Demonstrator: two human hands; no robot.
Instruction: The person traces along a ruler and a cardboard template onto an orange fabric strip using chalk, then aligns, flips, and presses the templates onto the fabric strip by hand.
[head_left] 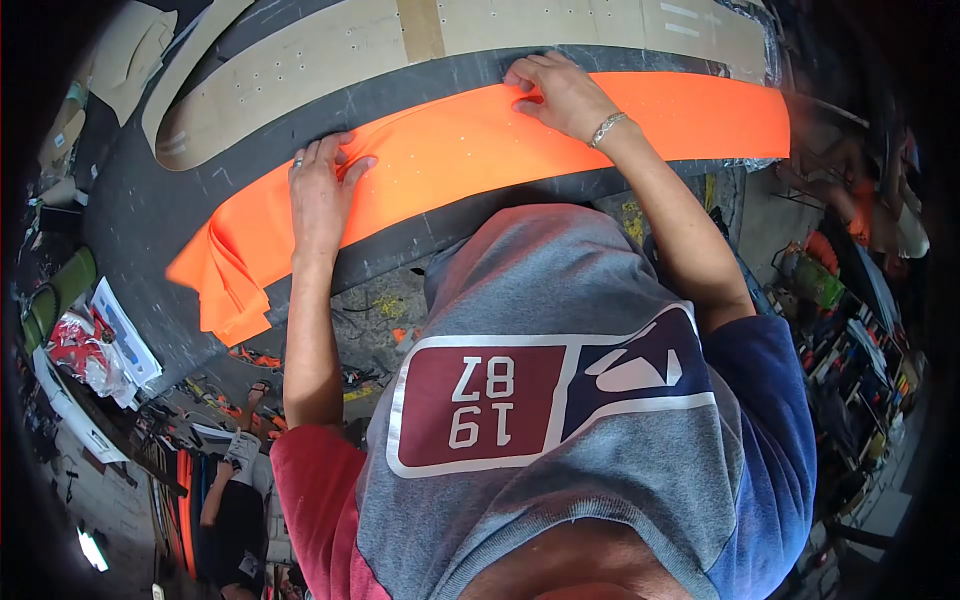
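A long curved strip of bright orange fabric (440,165) lies across the dark table, with rows of small pale dots on it. At its left end the cloth is folded over into a loose bunch (235,285) hanging toward the front edge. My left hand (322,195) rests on the left part of the strip, fingertips along the upper edge, thumb spread away. On the upper edge further right lies my right hand (568,95), its fingers bent and the thumb apart from them. Orange cloth shows between thumb and forefinger. Neither hand visibly pinches the cloth.
Behind the strip lies a curved cardboard pattern (340,55) with small holes and brown tape. Papers (125,325) and plastic wrap stand by the table's left edge. Another person (235,500) is at lower left. Cluttered materials (850,340) fill the right side.
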